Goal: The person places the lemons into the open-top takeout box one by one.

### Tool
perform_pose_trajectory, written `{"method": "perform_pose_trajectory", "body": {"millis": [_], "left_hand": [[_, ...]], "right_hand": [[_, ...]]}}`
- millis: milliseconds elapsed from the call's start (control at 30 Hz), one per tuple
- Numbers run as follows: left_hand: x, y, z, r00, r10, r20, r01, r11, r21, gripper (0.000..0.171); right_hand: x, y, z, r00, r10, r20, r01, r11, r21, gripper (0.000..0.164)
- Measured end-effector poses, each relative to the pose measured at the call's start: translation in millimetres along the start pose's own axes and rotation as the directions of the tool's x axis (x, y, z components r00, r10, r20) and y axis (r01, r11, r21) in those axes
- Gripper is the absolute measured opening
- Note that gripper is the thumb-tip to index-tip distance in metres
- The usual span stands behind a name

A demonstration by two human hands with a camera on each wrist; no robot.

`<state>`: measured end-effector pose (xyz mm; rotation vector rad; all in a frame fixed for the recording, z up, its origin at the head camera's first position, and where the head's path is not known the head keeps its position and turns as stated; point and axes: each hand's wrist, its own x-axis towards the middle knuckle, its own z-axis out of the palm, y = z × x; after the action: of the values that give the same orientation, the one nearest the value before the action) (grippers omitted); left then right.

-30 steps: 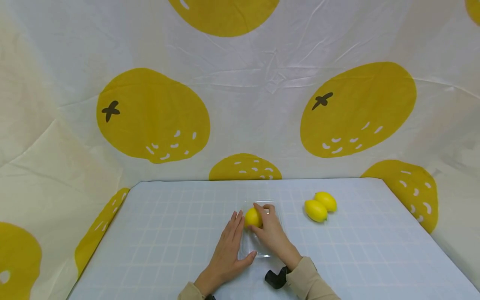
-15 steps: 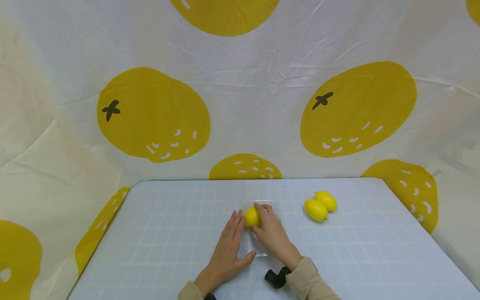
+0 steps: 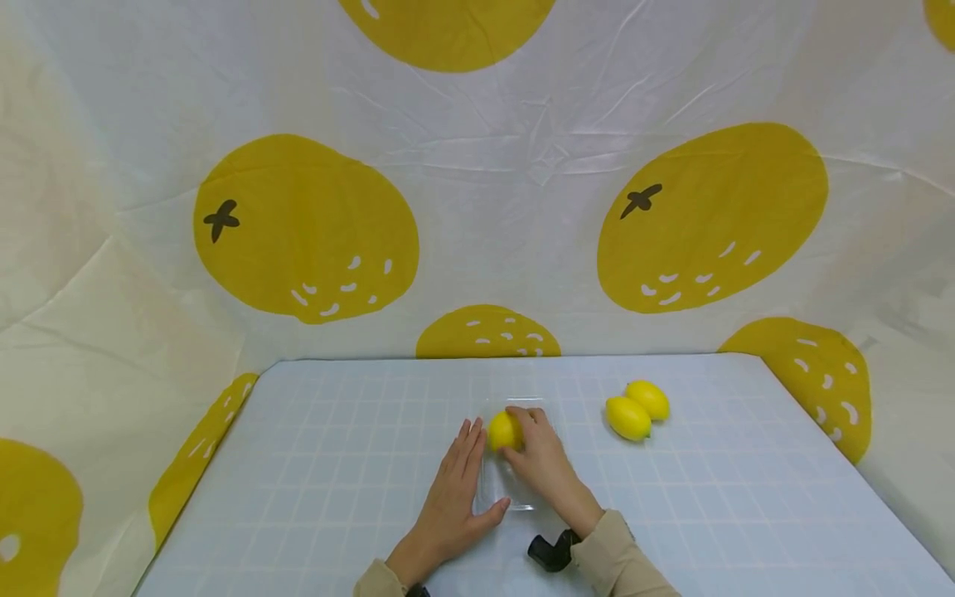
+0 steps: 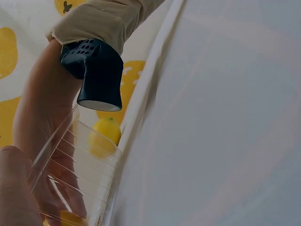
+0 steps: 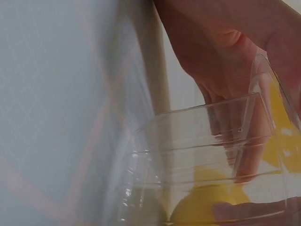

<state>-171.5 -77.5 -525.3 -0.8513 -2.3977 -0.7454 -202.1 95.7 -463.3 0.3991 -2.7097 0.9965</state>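
A yellow lemon (image 3: 504, 433) is at the far end of a clear plastic container (image 3: 516, 497) in the middle of the table. My right hand (image 3: 546, 464) grips this lemon from the right, thumb on the near side and fingers on the far side. Along the container's left side lies my left hand (image 3: 451, 497), fingers straight and thumb spread towards the near edge. The container's clear wall (image 5: 188, 141) stands before the lemon (image 5: 202, 200) in the right wrist view. In the left wrist view, the gripped lemon (image 4: 70, 219) is mostly hidden.
Two more lemons, a nearer one (image 3: 628, 419) and a farther one (image 3: 649, 400), lie together to the right on the pale checked tablecloth (image 3: 336, 464). A black camera (image 3: 550, 552) juts from the right wrist. A fruit-printed curtain (image 3: 507, 224) hangs behind the table.
The right hand and the gripped lemon have shifted very slightly to the right. The left hand stays in place, and the two other lemons have not moved.
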Motion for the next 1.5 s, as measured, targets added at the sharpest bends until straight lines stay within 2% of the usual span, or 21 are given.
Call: {"method": "perform_pose_trajectory", "body": {"millis": [200, 667, 1033, 1500], "left_hand": [[0.0, -0.7, -0.1, 1.0, -0.005, 0.002, 0.005, 1.0, -0.008, 0.088], [0.7, -0.4, -1.4, 1.0, -0.005, 0.011, 0.005, 1.0, -0.017, 0.088], [-0.8, -0.5, 0.5, 1.0, -0.011, 0.009, 0.011, 1.0, -0.008, 0.088], [-0.7, -0.5, 1.7, 1.0, -0.005, 0.001, 0.005, 1.0, -0.002, 0.087]], "right_hand": [[1.4, 3.8, 6.4, 1.0, -0.01, -0.025, 0.011, 1.0, 0.028, 0.054], [4.6, 7.8, 7.0, 1.0, 0.012, 0.006, -0.013, 0.992, 0.129, 0.059], [-0.4, 3.0, 0.6, 0.999, -0.012, 0.033, 0.012, 1.0, 0.016, 0.061], [0.7, -1.1, -14.8, 0.999, -0.044, 0.026, 0.044, 0.999, -0.008, 0.053]]}}
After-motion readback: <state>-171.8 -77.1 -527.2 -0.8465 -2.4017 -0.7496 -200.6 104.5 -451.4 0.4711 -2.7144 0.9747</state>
